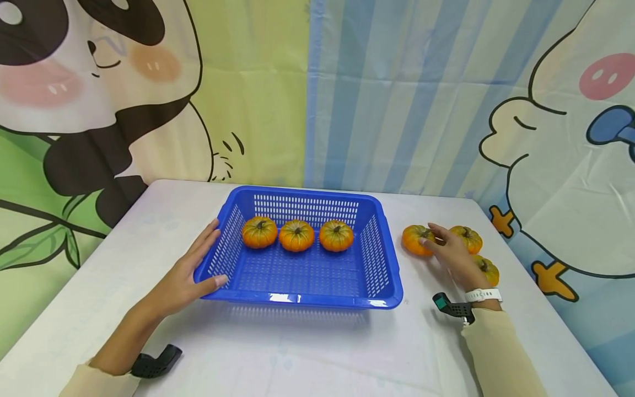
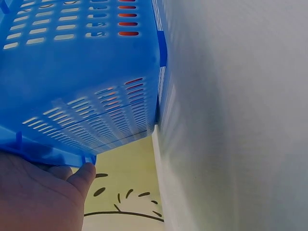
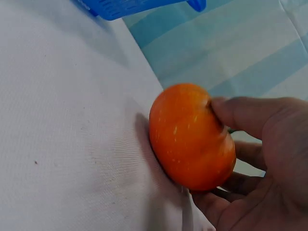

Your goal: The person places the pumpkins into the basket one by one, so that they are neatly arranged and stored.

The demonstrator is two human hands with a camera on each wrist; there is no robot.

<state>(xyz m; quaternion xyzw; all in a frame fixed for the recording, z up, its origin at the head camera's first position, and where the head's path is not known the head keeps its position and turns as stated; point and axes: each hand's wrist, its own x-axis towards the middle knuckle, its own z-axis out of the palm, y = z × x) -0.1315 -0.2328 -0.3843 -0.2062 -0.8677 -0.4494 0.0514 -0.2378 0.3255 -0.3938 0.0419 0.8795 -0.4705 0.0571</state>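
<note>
A blue plastic basket [image 1: 317, 300] with slotted walls stands on the white table, and three small orange pumpkins [image 1: 296, 236] sit in a row along its back part. My left hand [image 1: 181, 275] rests against the basket's left rim, fingers stretched along the side and thumb over the rim; in the left wrist view the fingertips touch the rim's edge. To the right of the basket, my right hand [image 1: 453, 256] pinches another pumpkin [image 3: 190, 137] between thumb and fingers. That pumpkin is low, close to the tabletop; whether it touches the table I cannot tell.
Two more pumpkins lie near the table's right edge: one [image 1: 468, 238] behind my right hand, the other [image 1: 488, 270] partly covered by the wrist. A cartoon-printed curtain [image 1: 387, 110] hangs behind the white table [image 1: 317, 353]. Small black devices are strapped to both wrists.
</note>
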